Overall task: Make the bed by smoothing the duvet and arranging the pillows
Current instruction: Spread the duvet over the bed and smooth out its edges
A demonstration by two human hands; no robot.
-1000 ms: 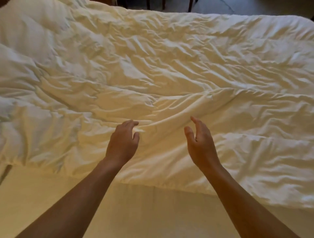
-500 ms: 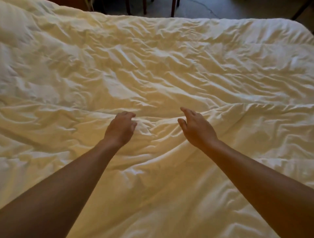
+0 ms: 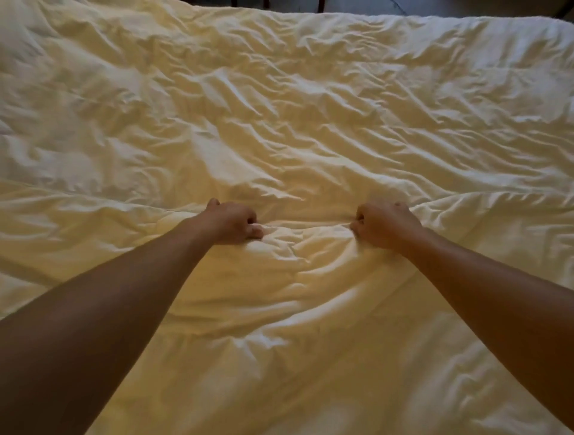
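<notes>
A cream-white duvet [image 3: 310,124] covers the whole bed and is full of wrinkles and ridges. Both arms reach out over it toward the middle. My left hand [image 3: 231,222] grips a bunch of the duvet's fabric, fingers curled into it. A short way to its right, my right hand [image 3: 383,225] grips another fold the same way. The cloth between the two fists is puckered into a small mound. No pillow is in sight.
The far edge of the bed runs along the top of the view, with dark floor [image 3: 403,4] and dark furniture legs [image 3: 321,3] beyond it. The duvet fills the rest of the view.
Both hands have gone forward across the duvet and closed from open fingers into fists on the fabric. The view has moved in over the bed, so the near edge is out of sight.
</notes>
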